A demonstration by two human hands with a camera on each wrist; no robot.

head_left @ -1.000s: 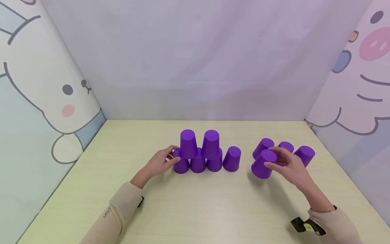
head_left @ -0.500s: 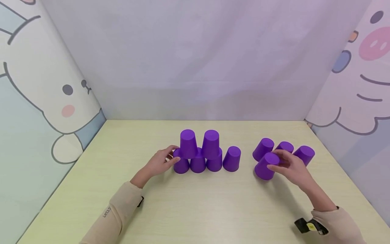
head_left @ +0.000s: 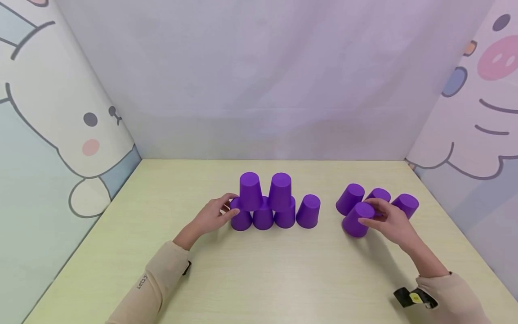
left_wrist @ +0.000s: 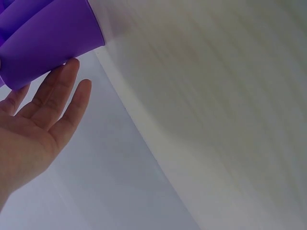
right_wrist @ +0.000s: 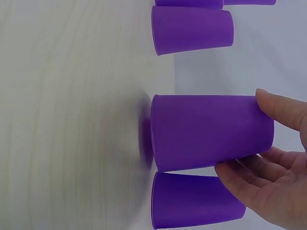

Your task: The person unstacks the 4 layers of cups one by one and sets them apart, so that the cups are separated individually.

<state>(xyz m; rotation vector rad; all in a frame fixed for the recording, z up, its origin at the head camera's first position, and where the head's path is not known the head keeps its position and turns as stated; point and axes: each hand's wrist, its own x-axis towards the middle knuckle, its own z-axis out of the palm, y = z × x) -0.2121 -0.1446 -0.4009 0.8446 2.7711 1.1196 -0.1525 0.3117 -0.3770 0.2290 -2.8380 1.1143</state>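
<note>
My right hand (head_left: 388, 222) grips an upside-down purple cup (right_wrist: 211, 132) near its narrow end, thumb on one side and fingers on the other. That cup's rim is at or just above the table; I cannot tell if it touches. My left hand (head_left: 212, 215) rests with fairly straight fingers against the leftmost bottom cup (head_left: 241, 220) of a small stack. In the left wrist view the fingertips (left_wrist: 72, 67) lightly touch its side. Two upper purple cups, a left one (head_left: 250, 191) and a right one (head_left: 280, 192), bridge three bottom cups.
One upside-down purple cup (head_left: 308, 211) stands alone just right of the stack. Behind the right hand are three more cups: a left one (head_left: 350, 199), a middle one (head_left: 378, 194) partly hidden, and a right one (head_left: 406, 204). A pale curtain (head_left: 259, 90) hangs behind the table (head_left: 259, 279).
The right hand has moved slightly to the right with its cup, which has come closer to the table and the other right-hand cups. The left hand and the stack have not moved.
</note>
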